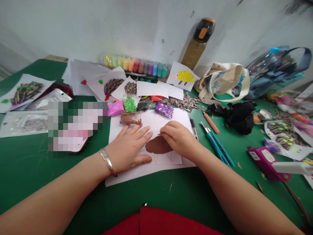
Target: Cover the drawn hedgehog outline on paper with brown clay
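Note:
My left hand (pixel 130 147) lies flat with fingers stretched out on a white paper sheet (pixel 156 122), pressing it to the green table. A flat brown clay patch (pixel 157 146) sits on the paper between my hands. My right hand (pixel 177 137) is curled over the patch's right edge, its fingers pinched on a thin pointed thing I cannot make out. A bag of brown clay (pixel 130 118) lies just beyond my left fingers. A silver bracelet (pixel 107 160) circles my left wrist.
Small bags of pink (pixel 115 108), green (pixel 129 104) and purple clay (pixel 163 109) lie behind the paper, with a pile of sunflower seeds (pixel 186 101). Blue cutters (pixel 216 145) and an orange pen (pixel 210 122) lie to the right. A bottle (pixel 198 42), cloth bags and seed pictures ring the table.

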`<state>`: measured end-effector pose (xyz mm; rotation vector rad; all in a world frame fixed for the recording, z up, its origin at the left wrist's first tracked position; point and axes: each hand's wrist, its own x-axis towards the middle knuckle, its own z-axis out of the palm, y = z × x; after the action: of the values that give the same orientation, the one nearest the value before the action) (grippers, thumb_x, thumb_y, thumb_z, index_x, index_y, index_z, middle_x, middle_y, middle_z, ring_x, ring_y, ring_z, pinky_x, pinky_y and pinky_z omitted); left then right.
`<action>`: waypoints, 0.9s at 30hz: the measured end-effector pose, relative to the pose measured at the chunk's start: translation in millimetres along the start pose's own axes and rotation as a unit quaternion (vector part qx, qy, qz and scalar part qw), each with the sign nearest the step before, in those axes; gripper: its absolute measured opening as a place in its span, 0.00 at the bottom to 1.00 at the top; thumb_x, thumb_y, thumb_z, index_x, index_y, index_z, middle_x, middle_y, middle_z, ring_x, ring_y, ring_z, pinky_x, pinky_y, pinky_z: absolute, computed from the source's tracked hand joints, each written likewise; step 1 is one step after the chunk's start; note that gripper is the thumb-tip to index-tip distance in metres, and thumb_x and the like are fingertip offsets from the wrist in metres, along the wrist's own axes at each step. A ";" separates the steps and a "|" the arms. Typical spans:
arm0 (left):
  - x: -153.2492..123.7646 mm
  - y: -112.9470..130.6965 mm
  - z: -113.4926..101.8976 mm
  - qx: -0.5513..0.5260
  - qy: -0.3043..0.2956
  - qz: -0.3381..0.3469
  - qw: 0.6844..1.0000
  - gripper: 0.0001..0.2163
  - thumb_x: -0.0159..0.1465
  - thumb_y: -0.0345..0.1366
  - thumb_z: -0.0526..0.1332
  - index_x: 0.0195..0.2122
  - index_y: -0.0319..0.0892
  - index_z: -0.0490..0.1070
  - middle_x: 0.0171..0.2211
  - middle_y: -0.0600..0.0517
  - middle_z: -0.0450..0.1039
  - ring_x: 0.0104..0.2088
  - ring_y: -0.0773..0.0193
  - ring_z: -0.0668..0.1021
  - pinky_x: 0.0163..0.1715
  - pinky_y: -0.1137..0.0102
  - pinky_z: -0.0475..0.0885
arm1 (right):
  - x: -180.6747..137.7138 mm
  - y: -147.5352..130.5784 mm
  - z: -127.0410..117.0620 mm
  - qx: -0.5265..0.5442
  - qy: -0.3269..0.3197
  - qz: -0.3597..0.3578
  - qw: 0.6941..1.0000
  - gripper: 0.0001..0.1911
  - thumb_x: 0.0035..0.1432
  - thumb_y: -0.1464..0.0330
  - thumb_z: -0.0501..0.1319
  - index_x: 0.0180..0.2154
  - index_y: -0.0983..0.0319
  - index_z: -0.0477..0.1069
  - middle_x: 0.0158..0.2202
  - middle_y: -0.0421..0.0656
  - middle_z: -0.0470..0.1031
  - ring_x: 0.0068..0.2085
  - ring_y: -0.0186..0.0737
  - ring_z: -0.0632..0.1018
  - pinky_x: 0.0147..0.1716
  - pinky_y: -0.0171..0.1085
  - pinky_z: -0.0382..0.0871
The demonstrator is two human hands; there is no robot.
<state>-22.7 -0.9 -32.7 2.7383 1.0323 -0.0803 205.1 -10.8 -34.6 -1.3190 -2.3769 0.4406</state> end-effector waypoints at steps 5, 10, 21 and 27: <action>0.1 -0.5 1.3 -0.005 0.007 0.004 1.000 0.33 0.63 0.55 0.56 0.64 0.42 0.57 0.66 0.44 0.54 0.63 0.41 0.59 0.58 0.48 0.53 | 2.8 3.4 5.4 -0.053 -0.021 -0.022 0.998 0.12 0.60 0.76 0.52 0.38 0.61 0.72 0.36 0.47 0.71 0.38 0.43 0.69 0.38 0.39 0.61; 0.0 -0.3 0.9 -0.006 0.007 0.004 1.000 0.32 0.63 0.55 0.56 0.63 0.43 0.59 0.66 0.44 0.54 0.63 0.41 0.58 0.58 0.48 0.53 | -0.3 11.1 1.1 -0.048 -0.009 -0.012 0.999 0.13 0.61 0.76 0.50 0.39 0.63 0.72 0.37 0.49 0.72 0.40 0.43 0.70 0.39 0.39 0.62; -0.5 -0.2 1.3 -0.008 0.005 0.002 1.000 0.31 0.63 0.55 0.56 0.63 0.43 0.59 0.66 0.44 0.53 0.64 0.41 0.58 0.59 0.48 0.52 | -3.1 15.4 -1.2 -0.048 -0.018 0.001 0.999 0.12 0.62 0.75 0.50 0.36 0.63 0.73 0.36 0.48 0.73 0.40 0.43 0.70 0.40 0.39 0.63; -0.2 -0.6 1.6 0.000 0.002 0.005 1.000 0.33 0.62 0.55 0.57 0.63 0.42 0.58 0.67 0.43 0.53 0.63 0.41 0.58 0.58 0.48 0.53 | -2.9 15.3 0.4 -0.039 -0.016 -0.012 0.999 0.13 0.62 0.74 0.50 0.37 0.62 0.73 0.37 0.48 0.73 0.40 0.42 0.70 0.40 0.39 0.63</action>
<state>-23.2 -0.9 -34.4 2.7442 1.0188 -0.0729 217.6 -5.5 -42.3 -1.3254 -2.4559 0.3695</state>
